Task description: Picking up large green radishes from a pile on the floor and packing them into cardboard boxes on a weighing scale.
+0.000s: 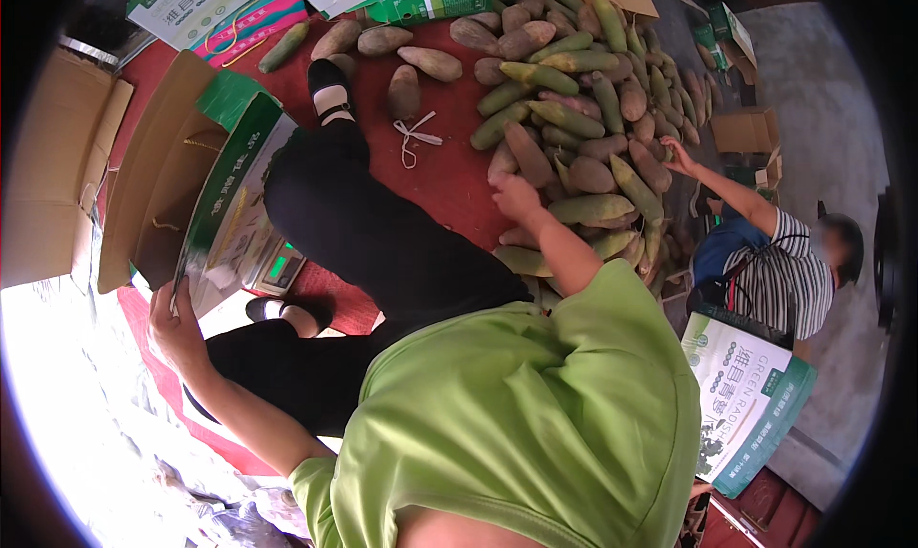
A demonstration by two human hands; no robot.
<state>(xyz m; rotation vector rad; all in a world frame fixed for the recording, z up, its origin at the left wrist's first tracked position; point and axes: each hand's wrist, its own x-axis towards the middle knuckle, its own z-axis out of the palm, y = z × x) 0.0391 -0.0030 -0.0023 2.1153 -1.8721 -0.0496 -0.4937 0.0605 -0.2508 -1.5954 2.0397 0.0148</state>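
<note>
Cardboard box [215, 189] edge gripped by the left hand [172, 323]; right hand [516, 196] rests half-curled on crowded radishes [574, 118], fingertips hidden.

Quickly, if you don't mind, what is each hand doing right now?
Left hand: closed on the edge of the green-and-white cardboard box.
Right hand: resting on the pile of long green radishes; grip cannot be told.

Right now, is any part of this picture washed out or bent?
Head view: the lower left corner is blown out to white near the left hand; black fisheye rim, edges curve; the radish pile by the right hand is evenly lit and sharp.
</note>
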